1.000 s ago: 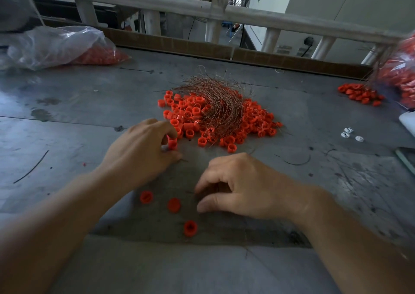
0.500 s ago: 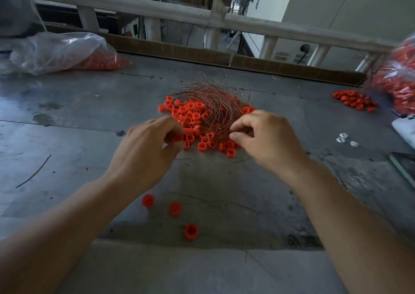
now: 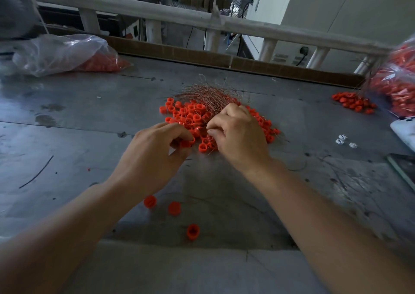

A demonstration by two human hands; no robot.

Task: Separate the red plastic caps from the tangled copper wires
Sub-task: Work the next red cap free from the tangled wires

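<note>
Head view, one frame. The pile of small red plastic ring caps [image 3: 190, 114] sits at the middle of the scuffed grey metal table [image 3: 89, 118], and the tangled bundle of thin copper wires [image 3: 206, 94] lies on its far side, with strands running down among the caps. I see the left hand [image 3: 152, 156] at the pile's near left edge, fingers curled, thumb and forefinger pinching a single red cap [image 3: 185, 143]. The right hand [image 3: 238, 134] rests on the near right part of the pile, fingers curled down into caps and wires, thumb and forefinger tips close together. I cannot tell whether they hold a wire, a cap or nothing. Three loose red caps [image 3: 174, 208] lie apart from the pile, nearer me, below the left wrist, with fine wire strands trailing on the table beside them. Far left is a clear plastic bag [image 3: 62, 53] with red caps inside. At the far right, a second bag of red caps [image 3: 397, 85] stands just beside a small heap of red caps [image 3: 352, 103]. Some small white pieces [image 3: 341, 138] lie right of the pile. A dark wire scrap [image 3: 37, 172] lies on the left of the table. A brown cardboard strip [image 3: 179, 53] lines the far edge, under a white railing [image 3: 157, 17].
</note>
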